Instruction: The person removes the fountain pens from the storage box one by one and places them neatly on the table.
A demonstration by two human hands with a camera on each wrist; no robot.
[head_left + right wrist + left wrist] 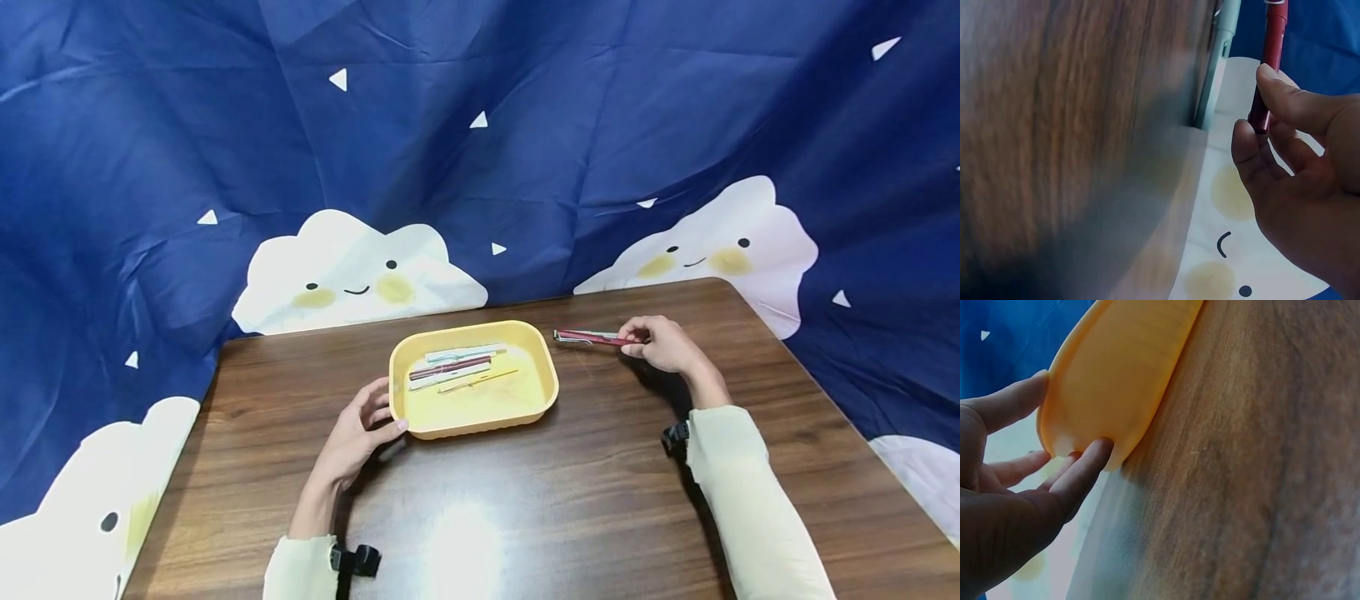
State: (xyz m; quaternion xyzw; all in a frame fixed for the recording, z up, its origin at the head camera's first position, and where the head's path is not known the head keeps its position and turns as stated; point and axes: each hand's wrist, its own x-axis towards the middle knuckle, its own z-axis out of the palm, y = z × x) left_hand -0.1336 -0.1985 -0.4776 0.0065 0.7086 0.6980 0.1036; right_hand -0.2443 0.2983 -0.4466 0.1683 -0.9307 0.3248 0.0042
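My left hand (358,435) holds the near left corner of a yellow tray (480,428). Its thumb lies at the near side and the fingers against the left end; the left wrist view shows the fingertips on the tray's outer wall (1110,381). Inside the tray lie several pens (450,367), one dark red and others pale. To the right of the tray, my right hand (663,343) pinches a red pen (1274,37) by one end between thumb and fingers. A pale green pen (1213,87) lies on the table beside it, partly covered by the red pen in the head view.
Everything rests on a brown wooden table (585,492). A blue cloth (525,150) with white clouds and triangles hangs behind the table's far edge and round its sides. A bright light reflection shows on the near part of the tabletop.
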